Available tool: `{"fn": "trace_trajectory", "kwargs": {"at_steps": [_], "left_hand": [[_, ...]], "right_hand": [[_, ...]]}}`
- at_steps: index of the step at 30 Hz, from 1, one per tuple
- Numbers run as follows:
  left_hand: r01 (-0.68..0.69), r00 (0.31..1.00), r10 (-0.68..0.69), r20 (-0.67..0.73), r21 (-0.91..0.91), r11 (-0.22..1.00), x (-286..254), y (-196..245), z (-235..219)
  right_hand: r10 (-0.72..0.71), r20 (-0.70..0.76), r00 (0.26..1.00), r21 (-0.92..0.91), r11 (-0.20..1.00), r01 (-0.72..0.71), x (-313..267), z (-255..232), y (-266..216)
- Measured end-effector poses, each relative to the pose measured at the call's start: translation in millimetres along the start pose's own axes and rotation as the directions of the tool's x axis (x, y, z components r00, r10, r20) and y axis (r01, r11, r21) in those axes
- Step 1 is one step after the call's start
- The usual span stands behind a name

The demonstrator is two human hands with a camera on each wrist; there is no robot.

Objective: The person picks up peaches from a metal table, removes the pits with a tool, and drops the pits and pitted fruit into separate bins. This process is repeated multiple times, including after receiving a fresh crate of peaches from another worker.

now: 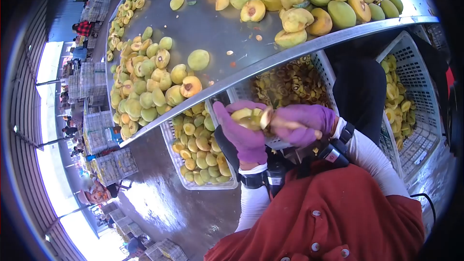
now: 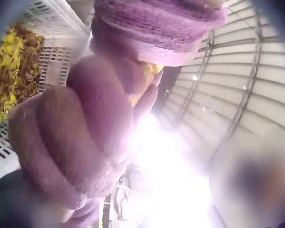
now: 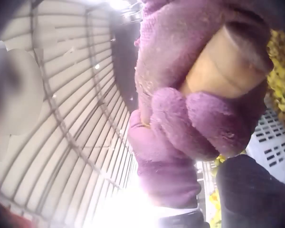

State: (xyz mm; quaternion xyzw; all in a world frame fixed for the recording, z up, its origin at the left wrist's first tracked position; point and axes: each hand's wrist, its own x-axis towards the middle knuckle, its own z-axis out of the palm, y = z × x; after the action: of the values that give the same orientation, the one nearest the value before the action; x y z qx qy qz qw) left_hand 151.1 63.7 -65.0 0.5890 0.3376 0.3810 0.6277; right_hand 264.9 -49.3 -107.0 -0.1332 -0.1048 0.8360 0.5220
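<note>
Both hands wear purple gloves and meet over the crates below the table edge. The left hand [image 1: 244,135] holds cut yellow-green fruit [image 1: 247,118] between thumb and fingers. Against that fruit, the right hand [image 1: 302,124] grips a tool by its light wooden handle [image 1: 290,124]; its working end is blurred at the fruit. In the right wrist view, fingers curl round the thick wooden handle [image 3: 223,66]. The left wrist view shows the curled fingers [image 2: 80,128] of the left hand, with the fruit mostly hidden behind them.
A metal table [image 1: 232,43] carries heaps of halved fruit [image 1: 145,77]. Below it stand a crate of fruit [image 1: 200,150], a crate of brown and yellow scraps [image 1: 295,82] and a white crate [image 1: 420,130] with yellow pieces at the right. Stacked crates and people are farther left.
</note>
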Motion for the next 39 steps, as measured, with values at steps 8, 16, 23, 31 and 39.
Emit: {"fn": "trace_trajectory", "kwargs": {"at_steps": [8,16,23,31,39], "left_hand": [[-0.093,0.788,0.603,-0.123,0.945,0.314,61,-63,-172],[-0.33,0.941,0.171,0.293,0.675,0.66,139,41,20],[-0.007,0.854,-0.334,0.399,0.651,0.759,192,-4,129],[0.208,0.964,-0.184,0.191,-0.113,0.972,120,30,39],[-0.142,0.989,0.137,0.048,0.113,0.983,42,-14,-12]], "right_hand": [[-0.608,-0.579,0.543,-0.59,0.773,0.235,35,-48,-11],[-0.476,-0.684,0.553,-0.49,0.861,0.134,37,-60,5],[-0.455,-0.662,0.595,-0.571,0.821,-0.008,20,-44,-2],[-0.702,-0.312,0.64,-0.914,0.406,0.0,7,2,-4],[-0.912,-0.072,0.404,-0.983,-0.004,-0.184,40,59,9]]}}
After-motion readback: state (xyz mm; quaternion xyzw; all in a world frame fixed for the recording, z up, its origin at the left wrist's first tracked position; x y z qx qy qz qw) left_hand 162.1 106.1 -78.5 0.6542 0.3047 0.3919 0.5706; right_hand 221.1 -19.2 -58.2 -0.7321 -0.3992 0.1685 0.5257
